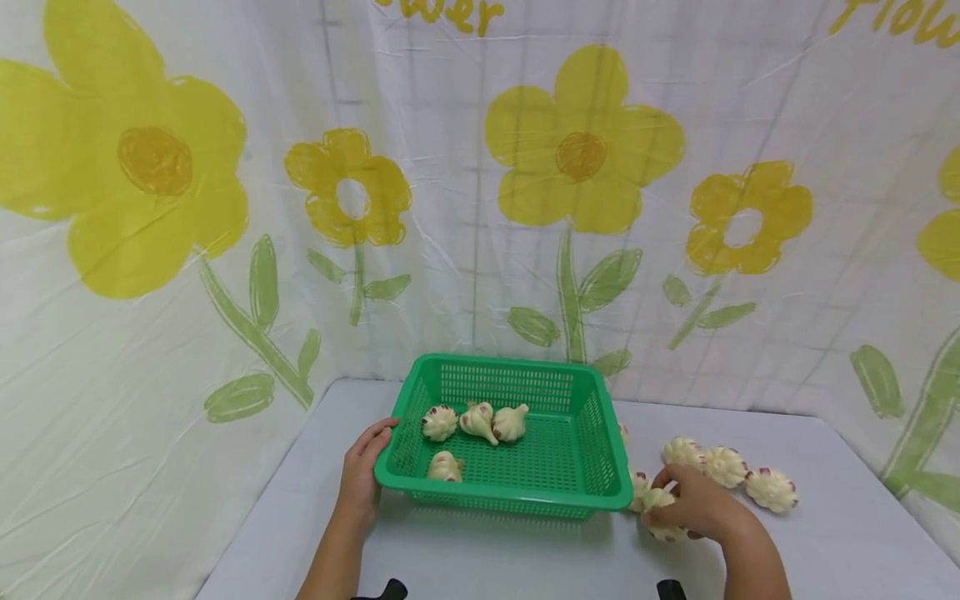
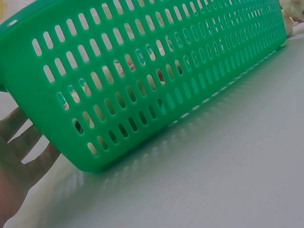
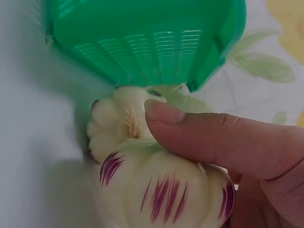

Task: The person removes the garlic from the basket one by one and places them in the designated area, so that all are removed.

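Observation:
A green plastic basket (image 1: 502, 493) stands on the table with several garlic bulbs inside, among them one garlic bulb (image 1: 445, 467) near its front wall. My left hand (image 1: 363, 475) rests against the basket's left end, fingertips at the rim. In the left wrist view, its spread fingers (image 2: 40, 164) touch the end wall from outside. To the right of the basket, my right hand (image 1: 697, 504) pinches a garlic bulb (image 3: 164, 194) with purple streaks, the thumb lying across its top. Another garlic bulb (image 3: 111, 118) sits right beside it, near the basket wall.
Three garlic bulbs (image 1: 725, 467) lie in a row beyond my right hand. Part of another bulb (image 1: 623, 433) shows behind the basket's right edge. A white curtain (image 1: 450, 292) with yellow flowers hangs behind the white table (image 1: 517, 558).

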`<state>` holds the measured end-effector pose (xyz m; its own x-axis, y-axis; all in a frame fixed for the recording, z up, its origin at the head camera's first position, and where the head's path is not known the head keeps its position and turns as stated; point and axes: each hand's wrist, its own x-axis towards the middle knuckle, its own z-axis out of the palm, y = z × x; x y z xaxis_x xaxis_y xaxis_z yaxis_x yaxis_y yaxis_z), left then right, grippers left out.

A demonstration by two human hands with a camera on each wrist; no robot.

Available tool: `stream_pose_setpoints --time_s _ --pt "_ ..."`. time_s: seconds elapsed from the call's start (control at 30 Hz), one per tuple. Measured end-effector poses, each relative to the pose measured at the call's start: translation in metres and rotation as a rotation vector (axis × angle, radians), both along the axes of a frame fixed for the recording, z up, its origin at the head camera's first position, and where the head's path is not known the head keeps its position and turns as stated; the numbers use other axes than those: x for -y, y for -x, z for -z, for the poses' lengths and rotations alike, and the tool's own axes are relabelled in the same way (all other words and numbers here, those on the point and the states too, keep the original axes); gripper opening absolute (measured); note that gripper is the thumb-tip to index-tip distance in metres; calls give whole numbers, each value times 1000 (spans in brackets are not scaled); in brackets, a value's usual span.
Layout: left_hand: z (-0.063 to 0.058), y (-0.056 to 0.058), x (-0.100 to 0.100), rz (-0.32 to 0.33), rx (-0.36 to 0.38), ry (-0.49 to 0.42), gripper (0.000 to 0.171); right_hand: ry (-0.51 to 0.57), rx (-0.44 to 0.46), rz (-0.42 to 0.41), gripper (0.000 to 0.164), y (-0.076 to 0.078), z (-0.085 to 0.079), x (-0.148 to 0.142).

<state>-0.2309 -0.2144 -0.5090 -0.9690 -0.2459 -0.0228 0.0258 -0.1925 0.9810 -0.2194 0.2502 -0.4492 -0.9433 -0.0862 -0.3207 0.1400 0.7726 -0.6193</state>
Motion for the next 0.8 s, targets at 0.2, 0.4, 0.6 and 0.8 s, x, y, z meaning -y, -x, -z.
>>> stream_pose_setpoints --time_s 0.2,0.4,0.6,0.8 --pt "0 0 0 2 -1 5 41 18 -12 -11 44 1 3 -2" --pt "1 1 1 5 -1 12 45 -1 5 -23 49 3 4 -2" --pt "1 1 1 11 4 15 47 37 18 -35 47 3 7 -3" --pt "2 2 1 15 0 14 47 60 21 -40 46 4 9 -4"
